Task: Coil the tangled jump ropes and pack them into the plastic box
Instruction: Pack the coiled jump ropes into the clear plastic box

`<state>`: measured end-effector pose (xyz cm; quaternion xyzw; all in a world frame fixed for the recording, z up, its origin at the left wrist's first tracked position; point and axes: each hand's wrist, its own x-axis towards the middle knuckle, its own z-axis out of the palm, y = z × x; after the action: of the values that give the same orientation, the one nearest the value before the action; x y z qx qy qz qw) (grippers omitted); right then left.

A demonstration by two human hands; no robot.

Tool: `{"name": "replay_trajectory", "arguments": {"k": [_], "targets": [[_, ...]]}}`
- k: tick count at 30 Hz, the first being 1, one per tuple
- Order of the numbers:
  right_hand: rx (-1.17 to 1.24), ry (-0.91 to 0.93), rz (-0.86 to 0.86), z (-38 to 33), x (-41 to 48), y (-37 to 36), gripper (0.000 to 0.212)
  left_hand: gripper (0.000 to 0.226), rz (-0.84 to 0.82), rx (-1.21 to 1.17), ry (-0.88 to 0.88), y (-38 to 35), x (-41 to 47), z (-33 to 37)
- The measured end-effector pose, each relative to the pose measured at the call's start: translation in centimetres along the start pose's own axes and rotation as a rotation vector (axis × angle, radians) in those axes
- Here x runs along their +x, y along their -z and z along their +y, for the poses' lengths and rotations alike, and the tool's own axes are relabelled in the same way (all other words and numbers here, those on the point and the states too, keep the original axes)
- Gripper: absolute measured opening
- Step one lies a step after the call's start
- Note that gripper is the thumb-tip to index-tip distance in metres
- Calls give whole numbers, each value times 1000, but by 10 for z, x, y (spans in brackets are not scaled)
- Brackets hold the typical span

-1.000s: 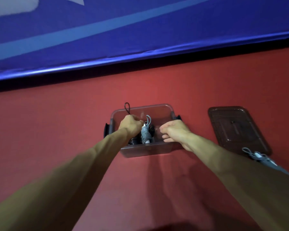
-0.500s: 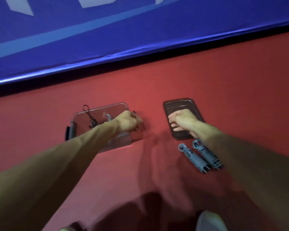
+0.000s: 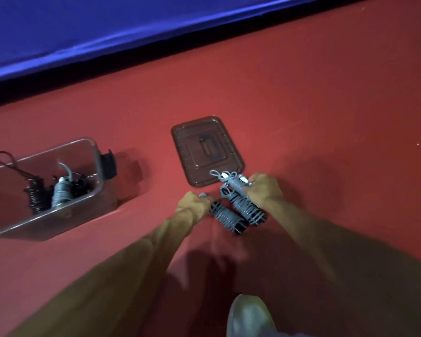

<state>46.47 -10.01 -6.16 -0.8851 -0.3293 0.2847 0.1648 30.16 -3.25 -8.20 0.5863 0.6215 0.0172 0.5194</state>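
Two coiled grey jump ropes lie side by side on the red floor. My left hand (image 3: 194, 203) grips the top end of the left coil (image 3: 227, 219). My right hand (image 3: 265, 189) curls round the upper part of the right coil (image 3: 247, 207), whose grey loop ends reach onto the lid. The clear plastic box (image 3: 96, 164) stands at the left; inside it are a grey coiled rope (image 3: 61, 194) and a black coiled rope (image 3: 35, 197) with a loop sticking up over the rim.
The box's dark transparent lid (image 3: 206, 152) lies flat on the floor just beyond my hands. A blue padded wall (image 3: 131, 27) runs along the back. A grey shoe (image 3: 249, 317) shows at the bottom edge.
Both hands left the box and the lid and came down onto the two grey coils on the floor. The view swung right, so the box now sits at the left.
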Motion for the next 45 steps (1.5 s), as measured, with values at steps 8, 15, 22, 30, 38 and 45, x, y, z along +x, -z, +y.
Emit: {"name": "replay_trajectory", "arguments": {"k": [8,15,22,30,38,45], "targets": [[-268,105,-51,25,21,-37,59,68,27,-154,230,-76,28,-31],[-234,64,25,21,15,-44,49,51,135,-129,220,-79,39,-36],[7,-156,-132,6,-2,-42,32,59,29,-116,230,-61,32,-61],[201,-94,-181,-50,-42,-45,37,30,-39,-117,258,11,1,-100],[519,-43,-307,-133,-102,-60,19,20,-101,-261,189,114,-48,-117],[610,74,-358,-225,-143,-78,18,20,-25,-499,-32,255,-92,-105]]}}
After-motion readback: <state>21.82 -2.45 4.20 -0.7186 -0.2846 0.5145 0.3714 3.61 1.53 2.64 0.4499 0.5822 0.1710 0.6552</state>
